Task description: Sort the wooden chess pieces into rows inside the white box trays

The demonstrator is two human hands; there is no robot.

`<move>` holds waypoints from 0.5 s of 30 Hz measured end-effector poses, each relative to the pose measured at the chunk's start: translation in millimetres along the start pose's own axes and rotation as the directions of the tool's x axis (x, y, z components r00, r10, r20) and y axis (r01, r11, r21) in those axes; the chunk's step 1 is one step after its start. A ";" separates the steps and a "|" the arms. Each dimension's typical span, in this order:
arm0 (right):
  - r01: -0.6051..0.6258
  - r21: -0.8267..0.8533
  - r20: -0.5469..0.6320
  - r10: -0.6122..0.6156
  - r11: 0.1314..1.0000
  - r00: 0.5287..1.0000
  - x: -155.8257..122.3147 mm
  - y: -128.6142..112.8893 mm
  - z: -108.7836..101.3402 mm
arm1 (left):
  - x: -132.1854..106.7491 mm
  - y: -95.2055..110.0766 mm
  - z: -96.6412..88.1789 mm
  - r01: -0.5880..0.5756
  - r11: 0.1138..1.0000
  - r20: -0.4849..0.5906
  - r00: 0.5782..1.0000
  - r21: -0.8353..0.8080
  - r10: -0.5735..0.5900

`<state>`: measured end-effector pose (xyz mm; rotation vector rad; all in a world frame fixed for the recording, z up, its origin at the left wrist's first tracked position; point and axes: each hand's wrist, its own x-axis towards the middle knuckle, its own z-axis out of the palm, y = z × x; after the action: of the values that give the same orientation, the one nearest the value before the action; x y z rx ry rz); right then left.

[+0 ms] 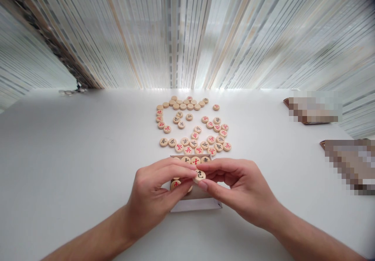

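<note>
A round wooden xiangqi piece (pixel 200 176) with a black character is held over an open cardboard box (pixel 195 205). My right hand (pixel 240 181) pinches it between thumb and fingers. From the other side, my left hand (pixel 161 186) closes its thumb and fingertips on the piece's left edge. Inside the box, a row of pieces lies along the far side, among them one with a red character (pixel 195 161). Another red-marked piece (pixel 175 185) is at the box's left. My hands hide part of the box and its contents.
Many loose xiangqi pieces (pixel 193 143) spread over the white table (pixel 88 155) beyond the box, some face up, others blank side up. Two blurred brown boxes (pixel 319 119) stand at the right. A striped string curtain (pixel 187 34) hangs behind the table.
</note>
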<state>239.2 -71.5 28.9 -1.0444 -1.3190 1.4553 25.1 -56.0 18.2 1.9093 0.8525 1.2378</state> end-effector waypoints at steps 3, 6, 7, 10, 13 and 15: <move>0.077 -0.069 -0.011 -0.078 0.995 0.997 1.0 1.3 0.1 | -0.6 0.0 1.4 0.150 0.988 -0.004 0.989 -0.042 -0.150; 0.179 -0.188 -0.036 -0.189 0.966 0.981 0.0 3.3 -0.2 | -0.4 1.4 2.3 0.284 0.952 0.025 0.959 -0.114 -0.283; 0.211 -0.232 -0.036 -0.225 0.950 0.974 -0.6 3.8 -0.7 | 0.1 1.9 2.2 0.308 0.942 0.035 0.951 -0.136 -0.306; 0.310 -0.394 0.004 -0.335 0.866 0.942 -2.1 4.1 -2.8 | 3.4 2.2 -0.3 0.319 0.933 0.011 0.947 -0.163 -0.322; 0.439 -0.552 0.122 -0.452 0.709 0.884 -2.2 3.1 -4.8 | 8.6 0.2 -5.4 0.312 0.940 -0.082 0.942 -0.141 -0.325; 0.511 -0.594 0.220 -0.486 0.621 0.846 -1.5 2.7 -4.9 | 11.5 -2.2 -8.7 0.320 0.938 -0.133 0.932 -0.133 -0.337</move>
<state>244.1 -71.9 25.8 -0.9302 -2.0158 0.5908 20.4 -43.7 24.4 1.5224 1.1116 1.2060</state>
